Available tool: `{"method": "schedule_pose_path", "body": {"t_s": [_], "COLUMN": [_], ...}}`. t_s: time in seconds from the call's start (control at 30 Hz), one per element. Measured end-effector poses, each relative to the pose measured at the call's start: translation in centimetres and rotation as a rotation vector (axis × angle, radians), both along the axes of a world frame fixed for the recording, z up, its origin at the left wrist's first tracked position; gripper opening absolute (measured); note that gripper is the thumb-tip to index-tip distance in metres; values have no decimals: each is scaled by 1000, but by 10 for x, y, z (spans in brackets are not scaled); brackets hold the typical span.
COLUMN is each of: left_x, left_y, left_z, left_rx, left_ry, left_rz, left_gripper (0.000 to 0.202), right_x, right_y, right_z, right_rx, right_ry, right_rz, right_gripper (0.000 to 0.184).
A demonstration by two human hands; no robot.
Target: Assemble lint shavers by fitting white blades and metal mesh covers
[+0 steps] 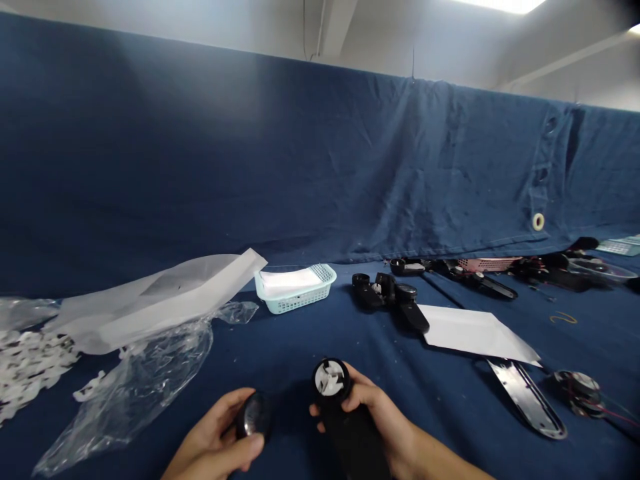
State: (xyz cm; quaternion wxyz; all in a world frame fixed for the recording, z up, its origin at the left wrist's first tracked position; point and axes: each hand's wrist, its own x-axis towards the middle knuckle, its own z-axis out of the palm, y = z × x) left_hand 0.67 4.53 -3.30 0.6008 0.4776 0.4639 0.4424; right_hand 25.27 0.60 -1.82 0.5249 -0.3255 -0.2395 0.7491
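Head view: left hand [215, 437] pinches a round black cap [256, 415] by its edges; right hand [375, 403] grips a black housing [350, 437] over the counter [285, 357]; a white insert [330, 378] already sits in the housing's round end; cap and housing are apart, unjoined.

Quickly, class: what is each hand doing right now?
Left hand: holding a round dark piece.
Right hand: gripping a long black part, white pieces in its round end.
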Motion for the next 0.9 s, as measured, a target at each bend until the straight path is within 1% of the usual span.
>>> {"method": "schedule_pose_path", "body": {"t_s": [0.03,0.1,0.13,0.2,0.27,0.33,0.43,0.5,0.57,0.67,0.8,0.9], "left_x": [12,33,41,52,57,61,70,79,86,90,85,81], "left_y": [-2,-6,-7,-5,1,9,21,26,27,23,17,16], "left_z": [2,9,12,18,23,28,37,42,42,37,29,25], "left_rx": [-3,44,76,148,244,332,411,468,525,586,654,703], "left_ry": [-24,-33,-23,34,120,178,170,151,145,189,282,334], "left_rz": [-29,-112,-167,-227,-222,-181,-144,-152,-173,-208,-207,-207], "left_gripper": [58,57,56,54,53,47,38,37,38,34,25,31], "right_x": [0,1,1,2,2,3,4,4,5,4,0,-2], "right_y": [0,1,2,3,4,6,11,13,14,10,3,3], "right_z": [0,-2,-3,-5,-7,-8,-11,-12,-11,-6,1,1], "right_rx": [4,19,30,55,77,95,118,129,134,132,144,138], "right_ry": [1,9,14,26,35,45,56,55,51,46,57,65], "right_rz": [2,7,8,4,2,7,20,30,34,21,-36,-57], "right_gripper": [50,49,48,45,43,42,45,50,54,56,52,51]}}
